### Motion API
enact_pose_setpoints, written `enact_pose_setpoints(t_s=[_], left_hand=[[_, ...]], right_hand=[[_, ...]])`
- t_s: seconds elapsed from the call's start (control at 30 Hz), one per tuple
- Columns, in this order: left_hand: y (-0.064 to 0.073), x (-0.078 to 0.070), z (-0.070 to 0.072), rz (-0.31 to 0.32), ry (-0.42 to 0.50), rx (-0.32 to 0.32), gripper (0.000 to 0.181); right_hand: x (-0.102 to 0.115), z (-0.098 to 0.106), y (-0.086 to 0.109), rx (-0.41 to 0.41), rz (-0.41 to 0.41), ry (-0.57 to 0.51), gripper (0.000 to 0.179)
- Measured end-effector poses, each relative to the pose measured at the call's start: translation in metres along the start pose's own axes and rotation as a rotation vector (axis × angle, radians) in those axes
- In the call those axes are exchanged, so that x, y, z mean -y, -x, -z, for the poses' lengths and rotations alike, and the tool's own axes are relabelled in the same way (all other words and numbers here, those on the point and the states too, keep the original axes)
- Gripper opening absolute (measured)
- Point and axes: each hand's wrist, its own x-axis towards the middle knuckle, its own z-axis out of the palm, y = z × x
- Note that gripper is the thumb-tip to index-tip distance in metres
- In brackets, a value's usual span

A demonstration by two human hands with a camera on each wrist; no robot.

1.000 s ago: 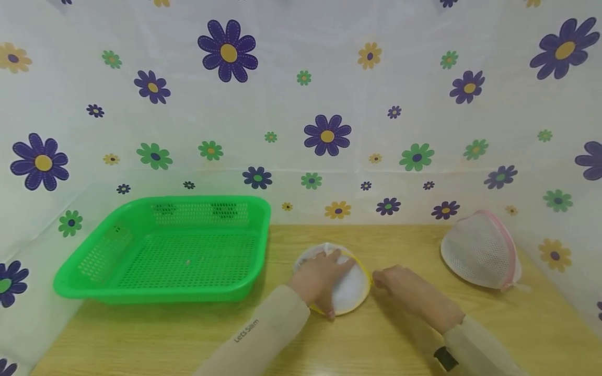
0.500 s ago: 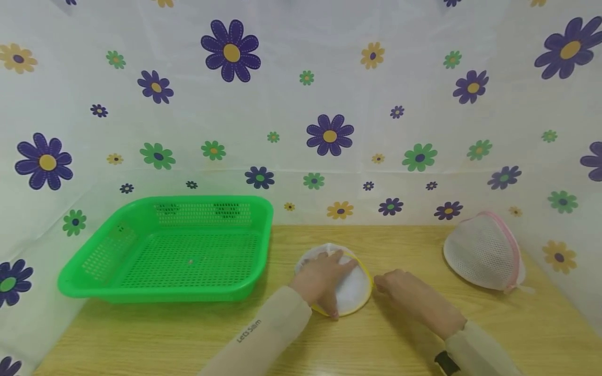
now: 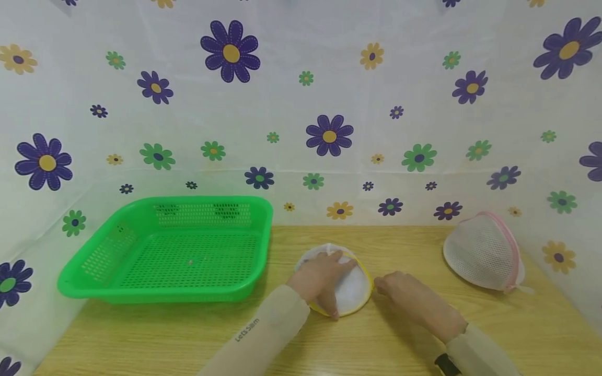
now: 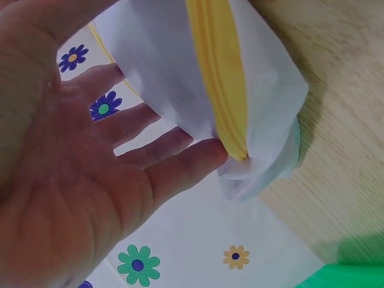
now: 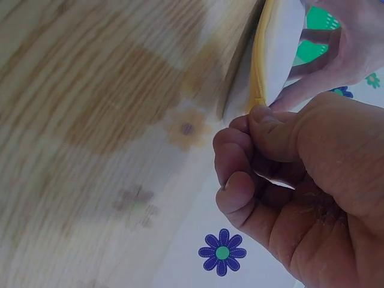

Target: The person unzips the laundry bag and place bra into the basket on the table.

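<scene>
A small white mesh laundry bag [image 3: 354,292] with a yellow zipper [image 4: 216,66] and yellow edging lies mid-table. My left hand [image 3: 320,279] rests over its top with fingers spread; in the left wrist view the nearly straight fingers [image 4: 174,171] touch the white cloth beside the zipper. At the bag's right edge, my right hand [image 3: 411,297] pinches the end of the yellow zipper. The right wrist view has thumb and forefinger together there, the other fingers curled in, and any zipper pull hidden between the tips.
A green perforated plastic basket [image 3: 164,295] stands on the wooden table [image 3: 155,339] at the left. Toward the right back sits another white mesh laundry bag [image 3: 479,253], domed, with a pink zipper. A white flowered sheet [image 3: 282,94] hangs behind the table.
</scene>
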Motion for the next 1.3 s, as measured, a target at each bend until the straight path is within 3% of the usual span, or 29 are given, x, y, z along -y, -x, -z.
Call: enact_pose_setpoints(t_s=[0.53,0.83,1.3], left_hand=[[0.000,0.003,0.003,-0.011,0.052,0.001,0.108],[0.001,0.001,0.001,-0.060,0.094,-0.039,0.090],[-0.001,0.004,-0.007,-0.086,-0.013,-0.122,0.080]], right_hand=[[0.004,0.007,0.002,0.028,-0.007,-0.051,0.025],[-0.008,0.009,0.004,0.015,-0.034,-0.103,0.027],[-0.010,0.010,0.003,0.007,-0.033,-0.114,0.023]])
